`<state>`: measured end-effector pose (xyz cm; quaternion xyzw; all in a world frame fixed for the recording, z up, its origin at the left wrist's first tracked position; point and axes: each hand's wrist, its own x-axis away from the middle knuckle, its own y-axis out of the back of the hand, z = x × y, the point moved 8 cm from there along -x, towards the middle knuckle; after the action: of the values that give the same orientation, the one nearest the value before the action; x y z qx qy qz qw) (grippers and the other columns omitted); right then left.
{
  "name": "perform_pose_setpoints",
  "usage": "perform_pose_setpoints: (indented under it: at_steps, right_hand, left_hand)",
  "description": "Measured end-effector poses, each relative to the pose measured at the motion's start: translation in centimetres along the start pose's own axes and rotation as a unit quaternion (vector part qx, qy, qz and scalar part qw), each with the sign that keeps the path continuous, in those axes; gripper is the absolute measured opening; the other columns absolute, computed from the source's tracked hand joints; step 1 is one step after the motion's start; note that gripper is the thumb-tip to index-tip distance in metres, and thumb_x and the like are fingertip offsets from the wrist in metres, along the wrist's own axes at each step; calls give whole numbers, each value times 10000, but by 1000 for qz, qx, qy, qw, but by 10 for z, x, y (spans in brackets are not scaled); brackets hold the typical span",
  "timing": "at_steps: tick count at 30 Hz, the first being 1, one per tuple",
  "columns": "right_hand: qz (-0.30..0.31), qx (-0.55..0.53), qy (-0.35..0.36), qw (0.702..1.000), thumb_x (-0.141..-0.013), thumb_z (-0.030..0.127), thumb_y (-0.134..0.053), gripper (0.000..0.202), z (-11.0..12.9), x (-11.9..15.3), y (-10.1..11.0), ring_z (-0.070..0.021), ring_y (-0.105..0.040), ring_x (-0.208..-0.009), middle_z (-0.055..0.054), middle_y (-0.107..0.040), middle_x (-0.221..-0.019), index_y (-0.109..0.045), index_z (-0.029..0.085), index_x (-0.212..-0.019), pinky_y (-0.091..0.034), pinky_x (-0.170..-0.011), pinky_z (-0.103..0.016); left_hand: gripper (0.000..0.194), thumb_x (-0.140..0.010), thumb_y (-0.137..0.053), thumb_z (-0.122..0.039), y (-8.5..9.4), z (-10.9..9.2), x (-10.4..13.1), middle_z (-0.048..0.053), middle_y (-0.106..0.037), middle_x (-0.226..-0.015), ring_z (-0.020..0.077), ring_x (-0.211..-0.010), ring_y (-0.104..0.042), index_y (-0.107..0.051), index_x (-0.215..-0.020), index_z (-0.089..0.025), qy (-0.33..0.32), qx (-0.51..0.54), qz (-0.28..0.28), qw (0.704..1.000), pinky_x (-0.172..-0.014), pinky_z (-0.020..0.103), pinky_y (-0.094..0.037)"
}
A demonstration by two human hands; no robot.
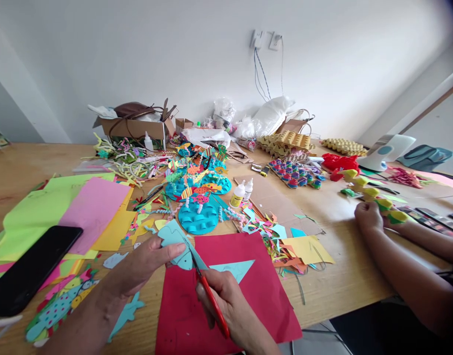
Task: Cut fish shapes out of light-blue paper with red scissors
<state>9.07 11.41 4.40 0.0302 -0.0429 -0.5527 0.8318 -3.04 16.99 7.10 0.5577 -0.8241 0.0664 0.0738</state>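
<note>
The light-blue paper piece (170, 235) lies at about 2 o'clock from the left hand (147, 257) and 11 o'clock from the right hand (227, 297), near the 11 o'clock corner of the red sheet (265, 301) on the counter (347, 268). Its long axis runs roughly from 11 to 5 o'clock, much like the scissors (213, 303), whose blades meet its right-hand side. Of the two hands, the left is nearer, pinching the piece with the thumb on top, while the right has its fingers closed around the red handles.
</note>
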Motion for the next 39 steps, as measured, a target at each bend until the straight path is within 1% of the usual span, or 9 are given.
perform_pose_setpoints:
  at_steps: [2, 5, 7, 12, 16, 23, 27, 33, 39]
  right_hand:
    - [3, -29, -14, 999, -890, 399, -493, 381, -3, -1, -3, -66, -314, -432, 59, -372, -490, -395, 184, -591, -213, -402, -185]
    - [17, -103, -16, 994, -864, 540, -495, 446, -5, -2, -10, -66, -336, -362, 56, -418, -435, -417, 189, -599, -239, -373, -181]
    - [18, -141, -5, 990, -851, 605, -478, 485, -6, -3, -14, -69, -346, -338, 54, -423, -415, -434, 188, -607, -250, -366, -184]
    - [8, -193, 18, 981, -841, 645, -469, 495, -10, -4, -19, -81, -359, -315, 49, -439, -415, -508, 178, -682, -233, -340, -197]
    - [8, -194, 23, 981, -851, 640, -456, 498, -10, -4, -20, -76, -367, -319, 49, -444, -417, -506, 174, -684, -246, -349, -191]
    - [11, -188, 23, 982, -845, 650, -456, 506, -7, -5, -20, -61, -371, -330, 62, -438, -447, -514, 161, -726, -258, -360, -171]
    - [18, -171, 5, 985, -803, 707, -458, 556, -10, -6, -16, -66, -382, -336, 58, -439, -433, -496, 165, -689, -256, -365, -177]
    - [28, -167, -5, 985, -798, 714, -457, 565, -12, -6, -12, -71, -396, -342, 54, -454, -427, -508, 164, -684, -276, -373, -181]
    - [29, -173, -3, 985, -812, 701, -444, 566, -8, -7, -12, -73, -388, -333, 50, -451, -418, -521, 160, -668, -266, -379, -186]
  left_hand:
    - [258, -720, -615, -374, -2, -1, 0, -48, -483, -552, 125, -551, -381, -504, -557, -207, -1, 13, -4, 1000, -557, 249, -333]
    - [302, -722, -607, -371, -5, -1, 1, -73, -400, -513, 111, -518, -317, -424, -537, -217, -8, 13, -24, 1000, -520, 241, -298]
    - [310, -728, -597, -356, -7, -4, 3, -84, -365, -495, 107, -499, -289, -391, -537, -225, -35, 16, -44, 998, -493, 242, -276]
    - [300, -744, -586, -337, -15, -5, 7, -84, -389, -475, 102, -483, -303, -414, -528, -221, -45, 53, -63, 996, -490, 249, -280]
    - [302, -751, -594, -329, -18, -4, 9, -78, -414, -487, 104, -494, -333, -422, -529, -218, -41, 67, -70, 994, -517, 257, -298]
    - [332, -782, -575, -344, -23, -3, 12, -76, -393, -499, 116, -519, -364, -395, -530, -225, -60, 75, -69, 993, -570, 267, -337]
    - [333, -777, -578, -343, -24, -1, 12, -76, -378, -503, 115, -518, -348, -380, -535, -226, -50, 85, -70, 993, -559, 267, -327]
    - [317, -757, -579, -342, -26, -2, 10, -77, -356, -504, 109, -507, -293, -393, -530, -222, -35, 72, -51, 995, -515, 261, -286]
    - [317, -781, -544, -351, -26, 0, 8, -73, -355, -521, 118, -530, -314, -379, -541, -227, -29, 53, -45, 997, -544, 270, -312]
